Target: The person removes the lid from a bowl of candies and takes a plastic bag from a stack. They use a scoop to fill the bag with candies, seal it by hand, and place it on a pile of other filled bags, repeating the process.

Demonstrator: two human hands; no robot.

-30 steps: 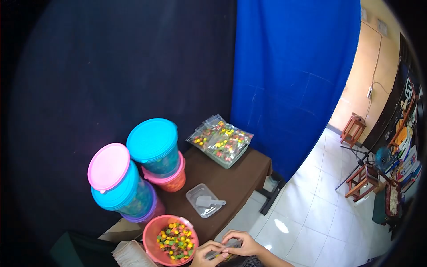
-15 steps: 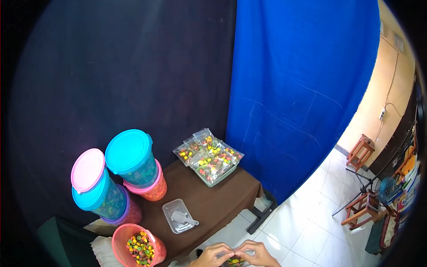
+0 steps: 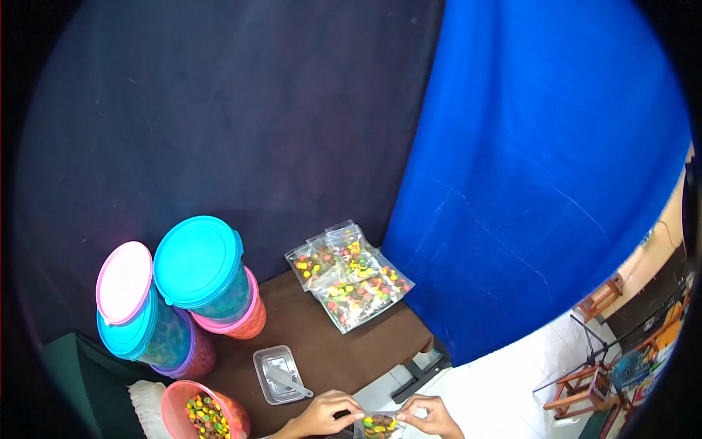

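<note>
At the bottom edge of the head view, both my hands hold a small clear bag of coloured candies (image 3: 379, 424). My left hand (image 3: 322, 413) grips its left side and my right hand (image 3: 431, 415) pinches its right top edge. Just left of my hands stands an open pink tub of coloured candies (image 3: 199, 414). A clear lid with a small plastic scoop (image 3: 278, 374) lies on the brown table (image 3: 329, 344) just above my left hand.
A clear tray piled with filled candy bags (image 3: 349, 281) sits at the table's far end. Stacked tubs with cyan (image 3: 196, 262) and pink lids (image 3: 124, 282) stand at the left. Dark and blue curtains hang behind. Wooden stools (image 3: 585, 380) stand on the white floor at right.
The view has tilted up and swung left, so table and hands sit lower in frame. My hands stay together on the small bag, which now shows candies inside.
</note>
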